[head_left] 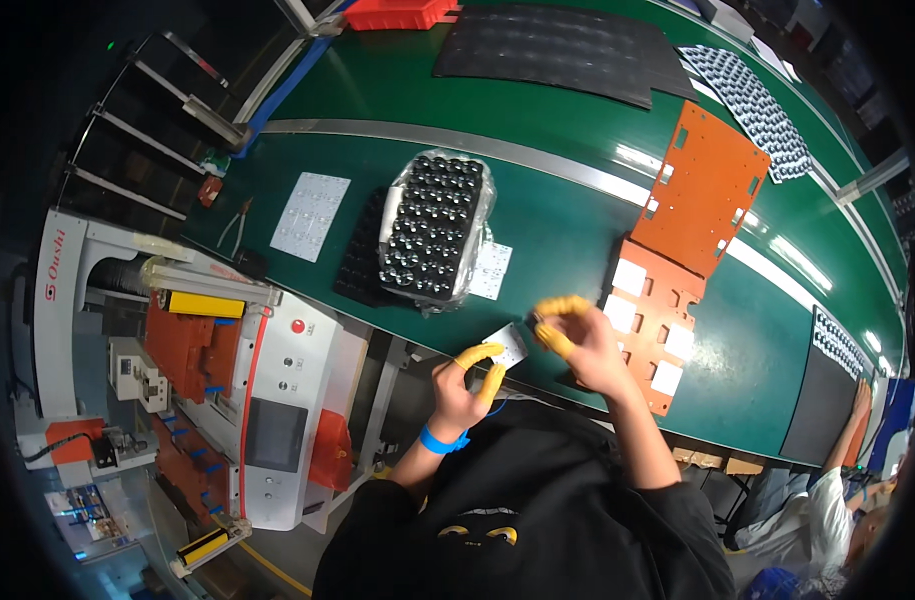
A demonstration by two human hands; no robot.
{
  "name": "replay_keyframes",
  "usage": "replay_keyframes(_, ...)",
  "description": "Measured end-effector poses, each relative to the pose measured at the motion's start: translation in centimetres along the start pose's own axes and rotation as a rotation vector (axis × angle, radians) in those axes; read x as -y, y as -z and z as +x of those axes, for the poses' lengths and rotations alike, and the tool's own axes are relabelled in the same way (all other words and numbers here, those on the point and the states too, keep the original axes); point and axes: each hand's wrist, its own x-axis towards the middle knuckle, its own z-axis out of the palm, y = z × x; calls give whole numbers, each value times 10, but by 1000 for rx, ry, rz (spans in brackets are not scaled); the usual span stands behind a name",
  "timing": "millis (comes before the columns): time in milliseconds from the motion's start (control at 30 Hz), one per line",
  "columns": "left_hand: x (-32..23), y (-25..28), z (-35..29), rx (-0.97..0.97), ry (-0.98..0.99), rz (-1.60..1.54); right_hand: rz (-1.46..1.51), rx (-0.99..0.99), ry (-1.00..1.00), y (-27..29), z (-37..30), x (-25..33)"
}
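Note:
My left hand [466,388], with yellow finger covers and a blue wristband, pinches a small white board [509,346] near the table's front edge. Just right of it, my right hand [586,345], also in yellow finger covers, is closed in a pinch. A small dark piece [534,320] shows at its fingertips, too small to name. Beyond my hands stands a plastic-wrapped tray of round black lens-like parts [433,225]. Part of a white board sheet [491,271] sticks out beside the tray. To the right lies an orange fixture plate [650,335] bearing several white boards.
A larger orange plate [700,190] adjoins the fixture's far end. At left are another white board sheet [311,215] and pliers [236,230]. A machine with a control panel [288,400] borders the table's left. Black sheets [558,50] lie far back. Another person's hand [862,402] is at right.

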Motion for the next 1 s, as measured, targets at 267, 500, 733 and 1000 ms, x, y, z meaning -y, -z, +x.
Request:
replay_keyframes(267,-32,-67,13,85,182,-450,230,-231,57,33,-80,-31)
replay_keyframes(500,-65,-92,27,277,119,-459,220,-379,269,31,-86,-31)
replay_keyframes(733,-69,-97,28,285,115,-498,77,-450,261,33,-91,-27)
replay_keyframes(1000,-58,-103,21,263,-1,-302,275,-513,164,37,-91,-33)
